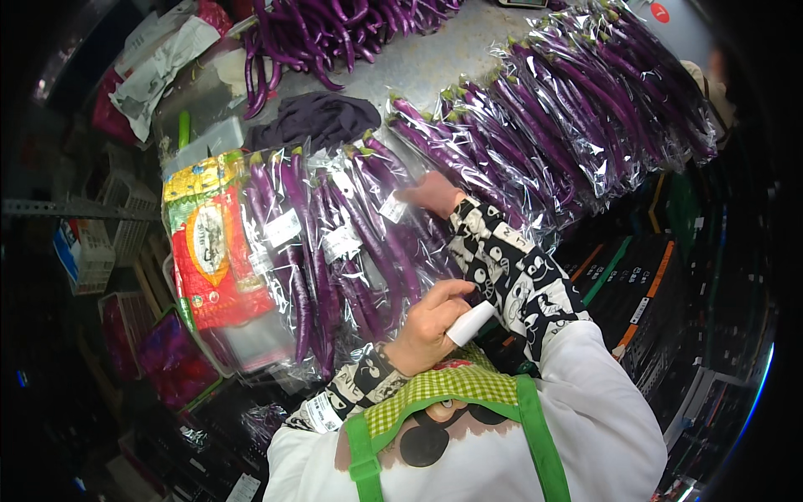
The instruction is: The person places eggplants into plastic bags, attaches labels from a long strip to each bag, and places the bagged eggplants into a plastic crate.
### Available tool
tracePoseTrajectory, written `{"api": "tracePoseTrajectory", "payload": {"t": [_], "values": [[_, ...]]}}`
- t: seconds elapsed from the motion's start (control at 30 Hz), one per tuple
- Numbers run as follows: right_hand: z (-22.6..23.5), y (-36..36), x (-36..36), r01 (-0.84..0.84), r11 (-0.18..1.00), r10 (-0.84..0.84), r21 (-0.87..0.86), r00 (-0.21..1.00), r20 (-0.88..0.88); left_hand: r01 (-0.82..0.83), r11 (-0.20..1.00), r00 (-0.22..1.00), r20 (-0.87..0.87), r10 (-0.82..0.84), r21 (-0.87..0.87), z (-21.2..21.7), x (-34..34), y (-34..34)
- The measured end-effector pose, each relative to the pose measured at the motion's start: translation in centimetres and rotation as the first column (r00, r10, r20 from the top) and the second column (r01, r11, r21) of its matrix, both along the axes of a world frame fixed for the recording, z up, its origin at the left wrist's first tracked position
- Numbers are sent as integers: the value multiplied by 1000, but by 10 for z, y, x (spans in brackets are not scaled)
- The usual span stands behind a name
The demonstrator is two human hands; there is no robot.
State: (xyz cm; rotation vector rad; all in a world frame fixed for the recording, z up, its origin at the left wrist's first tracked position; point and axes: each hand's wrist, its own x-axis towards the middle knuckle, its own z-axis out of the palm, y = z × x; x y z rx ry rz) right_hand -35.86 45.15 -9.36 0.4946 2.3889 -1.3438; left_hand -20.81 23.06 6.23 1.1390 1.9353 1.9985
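Observation:
Closed around a small roll of white labels (471, 325) is my left hand (424, 332), held low in front of the apron. My right hand (437, 196) reaches forward over the bagged eggplants, slightly blurred. At its fingertips is a white label (392, 207), at the surface of a clear bag of long purple eggplants (368, 219). To the left, another eggplant bag (301, 259) bears a white label (283, 227), and a further label (341, 243) sits on the bag beside it.
Many bagged eggplants (569, 109) lie in a row at the right. Loose eggplants (330, 33) are piled at the back, near a dark cloth (316, 119). A red and yellow printed bag (209, 251) lies at the left. Black crates (619, 284) stand lower right.

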Motion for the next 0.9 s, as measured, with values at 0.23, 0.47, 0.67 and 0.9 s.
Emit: {"api": "tracePoseTrajectory", "payload": {"t": [0.23, 0.47, 0.67, 0.9], "values": [[124, -24, 10, -17, 1000, 16, -1, 985, -174, 68, 985, 989, 116, -87, 159, 28, 2, -16], [138, -70, 11, -202, 974, 171, -105, 954, -245, 310, 891, 950, -72, -304, 332, 51, -4, -8], [49, -120, 46, 44, 898, 51, 438, 978, -204, 255, 942, 963, 26, -267, 220, 35, -6, -3], [142, -45, 76, 267, 428, 390, 863, 807, -443, 104, 986, 959, 249, -133, 127, 9, -13, -1]]}}
